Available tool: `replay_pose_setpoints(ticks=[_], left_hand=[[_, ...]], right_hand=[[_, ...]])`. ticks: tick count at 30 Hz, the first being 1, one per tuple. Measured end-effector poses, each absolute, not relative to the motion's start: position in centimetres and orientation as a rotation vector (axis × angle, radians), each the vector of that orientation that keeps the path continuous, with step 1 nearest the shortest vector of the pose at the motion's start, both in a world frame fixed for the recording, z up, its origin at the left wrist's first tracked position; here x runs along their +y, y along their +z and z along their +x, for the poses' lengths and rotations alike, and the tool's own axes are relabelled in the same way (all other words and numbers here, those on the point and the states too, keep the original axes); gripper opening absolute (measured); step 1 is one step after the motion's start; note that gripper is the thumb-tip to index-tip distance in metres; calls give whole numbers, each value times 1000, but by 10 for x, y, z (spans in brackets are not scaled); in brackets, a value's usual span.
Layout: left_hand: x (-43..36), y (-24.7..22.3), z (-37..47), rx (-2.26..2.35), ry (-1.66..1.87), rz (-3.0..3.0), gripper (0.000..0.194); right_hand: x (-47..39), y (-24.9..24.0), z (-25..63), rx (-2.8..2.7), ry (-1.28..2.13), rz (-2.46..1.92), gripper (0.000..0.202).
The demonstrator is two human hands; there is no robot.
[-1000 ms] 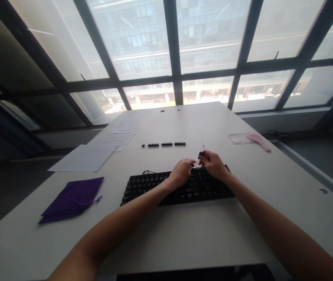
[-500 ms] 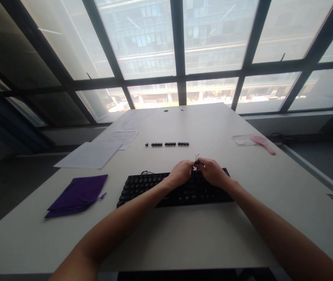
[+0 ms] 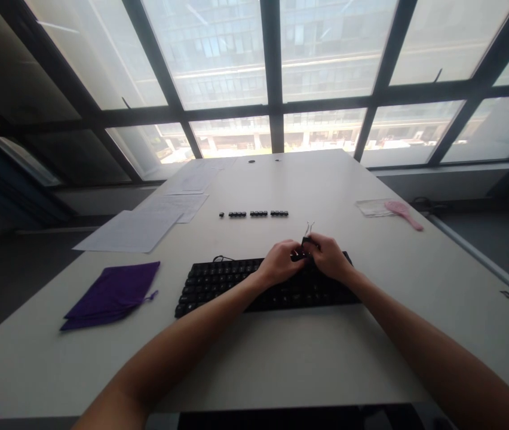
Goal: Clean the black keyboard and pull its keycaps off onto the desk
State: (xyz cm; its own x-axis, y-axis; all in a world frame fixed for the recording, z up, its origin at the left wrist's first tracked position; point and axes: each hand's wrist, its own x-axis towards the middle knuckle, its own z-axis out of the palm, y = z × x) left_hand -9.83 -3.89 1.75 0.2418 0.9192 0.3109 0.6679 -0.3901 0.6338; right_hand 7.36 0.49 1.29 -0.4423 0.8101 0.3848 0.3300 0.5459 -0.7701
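A black keyboard [image 3: 223, 279] lies near the front of the white table. Over its upper right part, my right hand [image 3: 328, 255] pinches a small black tool with two thin wire prongs [image 3: 309, 228] pointing up. Close beside it, my left hand [image 3: 280, 261] is at the keyboard's top edge, its fingers curled near a small dark piece; whether it grips that piece is unclear. Beyond the keyboard stands a row of small black keycaps [image 3: 258, 214] in short groups, with a single keycap [image 3: 221, 214] at the left end.
A purple drawstring pouch [image 3: 113, 292] lies left of the keyboard, with white paper sheets [image 3: 131, 232] behind it. At the right are a pink brush-like object [image 3: 403, 214] and a clear bag [image 3: 371, 208]. The table [image 3: 317, 364] faces large windows.
The wire tool has moved slightly right and tilted, together with my right hand. My left hand's fingers have come apart from the tool. The camera view has shifted a little.
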Motion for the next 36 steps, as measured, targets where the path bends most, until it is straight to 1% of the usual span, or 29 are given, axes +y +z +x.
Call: replay_pose_setpoints(ticks=[9, 11, 15, 17, 19, 23, 27, 30, 33, 36], left_hand=[[-35, 13, -101, 1403, 1061, 2070, 16], [-36, 14, -100, 1395, 1109, 2037, 18], [-39, 15, -98, 1400, 1199, 1990, 31], [-41, 16, -97, 1429, 1216, 2024, 33], [-43, 17, -96, 1448, 1228, 2076, 33], [-45, 17, -95, 1421, 1220, 2208, 25], [-44, 13, -96, 1411, 1180, 2341, 26], [-44, 11, -96, 1404, 1154, 2405, 25], [-45, 14, -95, 1351, 1211, 2372, 22], [-40, 22, -99, 1363, 1250, 2207, 19]], right_hand=[[12, 15, 75, -1817, 966, -925, 20], [11, 15, 75, -1834, 927, -910, 19], [5, 18, 72, -1841, 838, -923, 16], [3, 18, 71, -1843, 841, -935, 15], [2, 18, 70, -1824, 856, -954, 14], [4, 16, 69, -1782, 849, -993, 16], [6, 15, 69, -1777, 824, -998, 18], [7, 16, 69, -1746, 876, -979, 18], [8, 15, 69, -1710, 946, -961, 18], [10, 12, 68, -1675, 1004, -935, 20]])
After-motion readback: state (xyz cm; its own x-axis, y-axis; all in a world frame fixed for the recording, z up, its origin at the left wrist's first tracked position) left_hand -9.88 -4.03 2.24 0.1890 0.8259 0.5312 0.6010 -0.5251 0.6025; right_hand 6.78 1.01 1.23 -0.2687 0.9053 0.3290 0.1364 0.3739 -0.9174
